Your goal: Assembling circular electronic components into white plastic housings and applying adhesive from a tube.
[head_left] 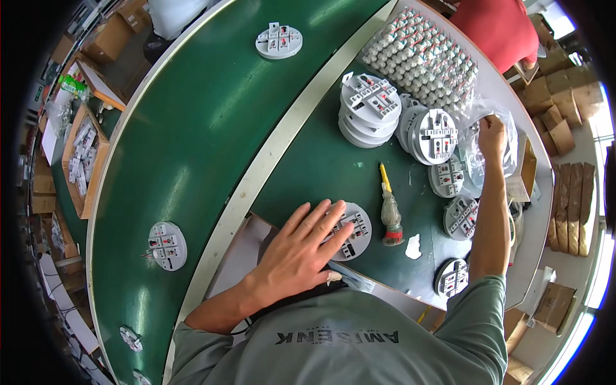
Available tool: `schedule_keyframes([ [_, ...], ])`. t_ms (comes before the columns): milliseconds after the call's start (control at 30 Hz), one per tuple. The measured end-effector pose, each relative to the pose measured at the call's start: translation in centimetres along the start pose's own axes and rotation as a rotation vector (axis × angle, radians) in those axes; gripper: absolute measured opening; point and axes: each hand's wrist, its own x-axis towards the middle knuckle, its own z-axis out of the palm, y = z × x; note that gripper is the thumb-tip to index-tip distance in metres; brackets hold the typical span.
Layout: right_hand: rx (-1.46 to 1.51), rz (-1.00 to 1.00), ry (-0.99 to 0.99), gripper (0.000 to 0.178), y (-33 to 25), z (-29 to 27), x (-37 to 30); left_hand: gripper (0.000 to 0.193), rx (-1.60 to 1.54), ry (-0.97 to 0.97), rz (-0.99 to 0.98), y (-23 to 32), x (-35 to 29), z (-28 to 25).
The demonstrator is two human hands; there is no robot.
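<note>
My left hand [301, 247], fingers spread, lies over a round white disc [357, 236] fitted with small terminal blocks at the bench's near edge. The hand hides part of that disc. To the right, my right hand [492, 131] reaches to a clear plastic bag [475, 151], its fingers curled together. What they pinch, if anything, is hidden. Between the hands lies a screwdriver [390, 212] with a yellow end and a wrapped handle. Beyond it stand a tall stack of similar discs [369, 106] and a leaning stack [436, 136].
Several single discs lie along the right side, including a dark-edged disc [452, 278]. A tray of small motor-like parts with red wires [420, 58] sits far right. The curved green conveyor [212, 128] carries spaced discs. A cardboard box [523, 170] stands beside the bag; a person in red [494, 29] is beyond.
</note>
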Motion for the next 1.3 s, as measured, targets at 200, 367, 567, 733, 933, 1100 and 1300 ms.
schedule_keyframes([
  [200, 0.698, 0.265, -0.189, 0.028, -7.0, -8.2, -6.4, 0.063, 0.103, 0.024, 0.088, -1.2, -2.1, 3.1],
  [367, 1.442, 0.390, -0.134, 0.022, -13.0, -10.0, -16.8, 0.049, -0.215, 0.193, -0.033, -1.5, -1.8, 0.5],
  [567, 1.372, 0.417, -0.102, 0.022, -17.6, -5.9, -20.9, 0.027, -0.911, 0.332, -0.688, -6.2, 0.6, -0.8],
  [733, 1.114, 0.289, -0.146, 0.025, -17.0, -3.4, -22.9, 0.034, -0.883, 0.294, -0.830, -6.0, 1.2, -1.1],
  [933, 1.052, 0.294, -0.209, 0.025, -17.1, -2.8, -22.3, 0.039, -0.882, 0.240, -0.870, -6.5, 1.6, -1.3],
  [1100, 1.060, 0.290, -0.150, 0.025, -17.8, -2.7, -22.5, 0.041, -0.872, 0.228, -0.885, -6.6, 1.7, -1.5],
  [1300, 1.101, 0.254, -0.150, 0.023, -17.6, -2.4, -22.5, 0.040, -0.890, 0.226, -0.882, -6.9, 1.6, -1.5],
])
